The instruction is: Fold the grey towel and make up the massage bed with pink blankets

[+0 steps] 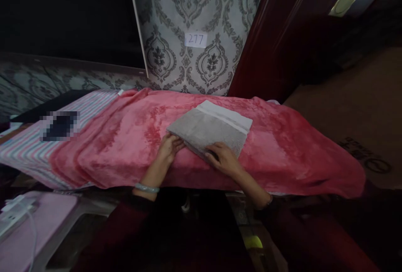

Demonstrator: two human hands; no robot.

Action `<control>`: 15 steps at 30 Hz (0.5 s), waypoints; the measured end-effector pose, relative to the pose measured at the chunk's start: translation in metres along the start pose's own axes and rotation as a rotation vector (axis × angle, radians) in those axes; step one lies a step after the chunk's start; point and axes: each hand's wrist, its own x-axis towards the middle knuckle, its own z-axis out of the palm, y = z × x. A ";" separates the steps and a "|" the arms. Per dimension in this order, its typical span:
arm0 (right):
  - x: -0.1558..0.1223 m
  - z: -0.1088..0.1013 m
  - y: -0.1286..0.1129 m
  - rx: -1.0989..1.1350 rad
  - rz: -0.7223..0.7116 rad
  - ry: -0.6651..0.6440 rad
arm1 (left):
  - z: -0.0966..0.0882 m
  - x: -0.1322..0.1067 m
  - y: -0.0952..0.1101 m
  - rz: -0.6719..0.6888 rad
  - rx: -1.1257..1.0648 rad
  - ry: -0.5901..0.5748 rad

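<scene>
A grey folded towel [209,127] with a white band along its far right side lies flat and turned at an angle on the pink blanket [132,129]. My left hand [170,147] has its fingers closed on the towel's near left corner. On the near edge, my right hand [222,157] grips the cloth with curled fingers, its thumb low against the rim. A pale bangle [147,188] circles my left wrist.
A striped cloth [94,102] shows at the left, with a dark blurred-out object [59,125] on it. Behind are a large screen [69,16], patterned wallpaper and a paper marked 277 [195,39]. A cardboard box [354,109] stands right; a pink surface [53,217] holds a power strip [15,215].
</scene>
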 end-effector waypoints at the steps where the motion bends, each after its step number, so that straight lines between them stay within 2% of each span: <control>1: 0.004 -0.004 0.003 0.016 0.015 0.019 | -0.003 0.001 0.004 0.114 0.044 0.090; 3: 0.015 -0.008 0.008 -0.008 0.046 0.052 | -0.003 0.004 0.012 0.375 0.176 0.190; 4: 0.021 -0.008 0.010 -0.038 0.059 0.055 | 0.001 0.008 0.015 0.481 0.260 0.156; 6: 0.030 -0.001 0.010 -0.099 0.084 0.022 | 0.016 0.017 0.019 0.591 0.441 -0.049; 8: 0.036 0.011 0.009 -0.136 0.116 -0.050 | 0.035 0.028 0.016 0.618 0.652 -0.259; 10: 0.037 0.023 0.007 -0.144 0.139 -0.107 | 0.050 0.041 0.008 0.604 0.915 -0.369; 13: 0.034 0.033 0.006 -0.121 0.155 -0.114 | 0.053 0.056 -0.007 0.562 1.265 -0.412; 15: 0.032 0.033 0.006 -0.094 0.155 -0.103 | 0.047 0.063 -0.015 0.572 1.385 -0.420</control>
